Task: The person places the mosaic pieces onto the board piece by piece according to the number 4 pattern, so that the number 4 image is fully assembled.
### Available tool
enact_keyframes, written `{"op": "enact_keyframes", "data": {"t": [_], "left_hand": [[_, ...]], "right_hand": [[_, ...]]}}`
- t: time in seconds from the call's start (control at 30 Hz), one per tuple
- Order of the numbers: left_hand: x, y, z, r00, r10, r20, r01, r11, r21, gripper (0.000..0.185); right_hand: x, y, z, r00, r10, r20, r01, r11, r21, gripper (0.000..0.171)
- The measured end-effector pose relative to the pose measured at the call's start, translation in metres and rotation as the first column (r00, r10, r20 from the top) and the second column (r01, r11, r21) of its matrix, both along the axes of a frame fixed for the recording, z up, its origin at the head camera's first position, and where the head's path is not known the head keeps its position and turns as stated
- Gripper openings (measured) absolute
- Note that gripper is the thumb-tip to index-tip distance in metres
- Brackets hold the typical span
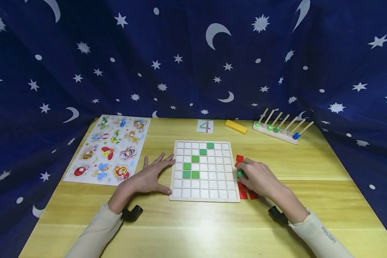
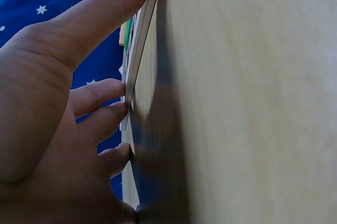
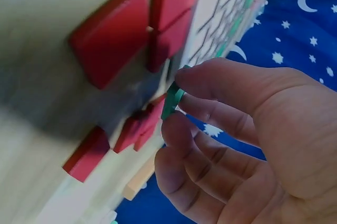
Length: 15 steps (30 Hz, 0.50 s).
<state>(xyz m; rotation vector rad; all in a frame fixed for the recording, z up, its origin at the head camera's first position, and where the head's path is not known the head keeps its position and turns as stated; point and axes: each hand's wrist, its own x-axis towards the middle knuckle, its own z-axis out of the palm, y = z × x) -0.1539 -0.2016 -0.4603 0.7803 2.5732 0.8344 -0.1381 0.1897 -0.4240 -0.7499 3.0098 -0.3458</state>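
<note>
A white gridded board (image 1: 206, 199) lies on the table, with several green tiles (image 1: 195, 158) set in its squares in a stepped line. My left hand (image 1: 149, 178) rests at the board's left edge, fingers spread, thumb at the lower corner and fingertips along the side. Just off the board's right edge, my right hand (image 1: 259, 177) pinches a green square tile (image 3: 172, 100) between thumb and fingertips, held above the table. Below and around this hand lie several loose red tiles (image 3: 113, 34), partly hidden by it in the head view.
A small pattern card (image 1: 205, 126) lies behind the board, with a yellow block (image 1: 236, 127) to its right. Farther right stands a pegged wooden base (image 1: 275, 134) with a few beads. An insect puzzle board (image 1: 116, 143) is at the left. A starry curtain (image 1: 187, 71) hangs behind.
</note>
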Motion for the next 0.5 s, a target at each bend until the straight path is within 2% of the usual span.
{"op": "enact_keyframes", "data": {"t": [0.13, 0.27, 0.5], "left_hand": [[0.0, -0.001, 0.002, 1.0, 0.004, -0.005, -0.004, 1.0, -0.004, 0.106], [0.0, -0.001, 0.002, 1.0, 0.005, -0.007, -0.005, 1.0, -0.008, 0.106], [0.001, 0.0, 0.001, 1.0, 0.002, -0.005, -0.002, 1.0, -0.005, 0.105]], "right_hand": [[-0.001, -0.006, 0.005, 0.999, 0.01, -0.037, -0.011, 1.0, -0.027, 0.023], [-0.003, -0.018, 0.007, 0.997, 0.054, -0.058, -0.058, 0.996, -0.069, 0.022], [-0.005, -0.04, 0.005, 0.993, 0.106, -0.05, -0.111, 0.988, -0.105, 0.023]]}}
